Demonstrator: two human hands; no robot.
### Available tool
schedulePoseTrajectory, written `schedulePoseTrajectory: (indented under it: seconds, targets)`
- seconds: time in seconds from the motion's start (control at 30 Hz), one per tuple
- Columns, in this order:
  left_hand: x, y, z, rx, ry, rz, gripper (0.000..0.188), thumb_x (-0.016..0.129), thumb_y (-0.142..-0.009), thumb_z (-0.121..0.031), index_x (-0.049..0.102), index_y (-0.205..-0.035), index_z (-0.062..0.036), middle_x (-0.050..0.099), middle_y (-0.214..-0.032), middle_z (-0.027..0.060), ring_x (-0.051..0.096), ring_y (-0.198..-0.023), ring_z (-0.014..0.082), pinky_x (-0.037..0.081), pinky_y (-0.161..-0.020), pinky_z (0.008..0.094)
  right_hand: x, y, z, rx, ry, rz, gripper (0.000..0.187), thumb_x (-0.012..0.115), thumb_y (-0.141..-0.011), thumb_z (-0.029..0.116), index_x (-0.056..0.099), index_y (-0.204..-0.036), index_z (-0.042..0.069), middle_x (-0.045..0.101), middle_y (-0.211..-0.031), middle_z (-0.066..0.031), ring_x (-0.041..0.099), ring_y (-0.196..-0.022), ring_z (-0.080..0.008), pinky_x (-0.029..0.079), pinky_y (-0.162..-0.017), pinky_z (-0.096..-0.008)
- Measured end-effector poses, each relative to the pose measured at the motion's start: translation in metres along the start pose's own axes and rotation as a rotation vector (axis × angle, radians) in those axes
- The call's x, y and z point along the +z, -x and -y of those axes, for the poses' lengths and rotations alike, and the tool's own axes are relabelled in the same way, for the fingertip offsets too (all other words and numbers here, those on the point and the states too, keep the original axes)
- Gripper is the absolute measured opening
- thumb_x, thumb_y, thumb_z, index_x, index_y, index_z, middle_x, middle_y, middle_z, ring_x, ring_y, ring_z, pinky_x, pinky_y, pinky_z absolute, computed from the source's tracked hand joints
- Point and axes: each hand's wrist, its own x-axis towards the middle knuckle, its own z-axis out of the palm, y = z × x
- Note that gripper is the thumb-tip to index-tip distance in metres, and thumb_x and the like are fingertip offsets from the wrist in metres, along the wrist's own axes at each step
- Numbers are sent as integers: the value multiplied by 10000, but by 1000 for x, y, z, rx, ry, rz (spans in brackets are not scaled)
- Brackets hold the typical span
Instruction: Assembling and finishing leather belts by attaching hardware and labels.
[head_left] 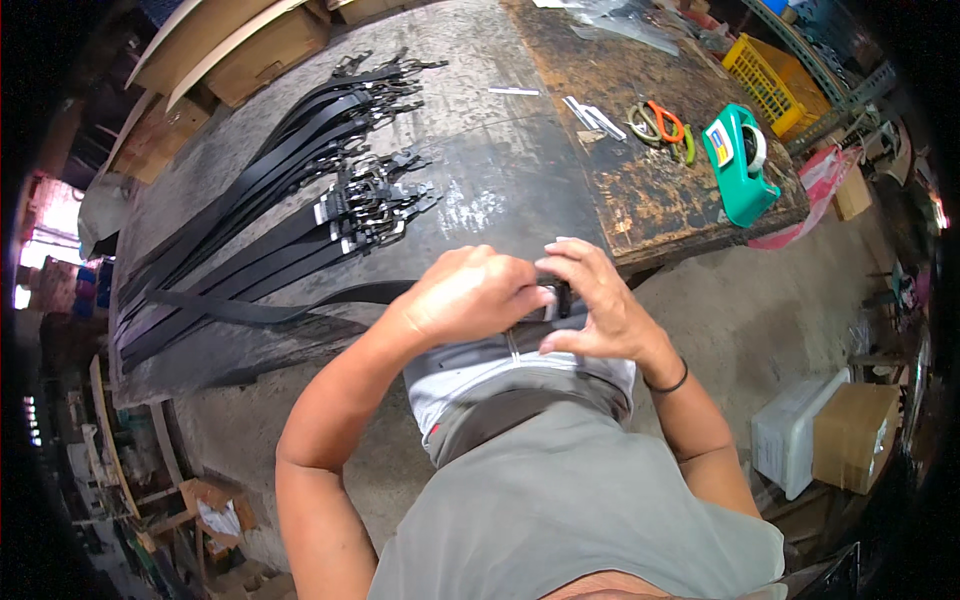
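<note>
My left hand [475, 292] is closed on a black belt [370, 292] near its end, just above my lap at the table's front edge. The belt's strap runs left from this hand across the table. A dark buckle [561, 297] shows between my hands, partly covered by fingers. My right hand [605, 305] curves around the buckle's right side, thumb and fingers apart; its fingertips come close to my left hand. Whether they touch the buckle is hard to make out. Several more black belts [270, 205] lie in bundles on the table, their metal buckles [375, 200] toward the middle.
On the table's brown right part are a green tape dispenser [738, 170], orange- and green-handled scissors [665, 122] and several white strips [592, 115]. A yellow crate [765, 80] stands beyond. Cardboard boxes [265, 55] line the far left; another carton [853, 437] stands at the right.
</note>
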Motion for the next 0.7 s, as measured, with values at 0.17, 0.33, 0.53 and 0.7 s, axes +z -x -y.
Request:
schedulePoseTrajectory:
  seconds: [0.17, 0.33, 0.53, 0.7]
  targets:
    - [-5, 2, -25, -65, -92, -31, 303, 588, -896, -350, 677, -847, -65, 650, -717, 220, 639, -694, 428, 515, -663, 514, 29, -12, 18, 63, -15, -213, 469, 803, -618, 150, 580, -1013, 29, 573, -1089, -148, 526, -1137, -385, 358, -1023, -506]
    - [-11, 15, -26, -59, -79, -203, 378, 605, -882, -401, 668, -819, -33, 647, -692, 222, 645, -680, 428, 511, -620, 504, 24, -16, 25, 124, 143, -244, 229, 683, -709, 158, 544, -857, 51, 560, -903, -122, 559, -1079, -368, 335, -1029, -533]
    - [-3, 15, -25, -14, -35, -306, 300, 585, -879, -314, 667, -779, -44, 649, -693, 220, 639, -653, 428, 520, -600, 500, 33, -18, 23, 146, -52, -227, 234, 697, -731, 127, 560, -903, 45, 589, -954, -120, 577, -1075, -340, 310, -1060, -522]
    - [-2, 14, -27, 30, -52, -364, 242, 591, -836, -236, 660, -725, -32, 642, -667, 224, 639, -636, 429, 521, -577, 487, 43, -14, 18, 135, -53, -310, 285, 666, -768, 124, 590, -1019, 14, 615, -1074, -153, 569, -1107, -356, 289, -1081, -532]
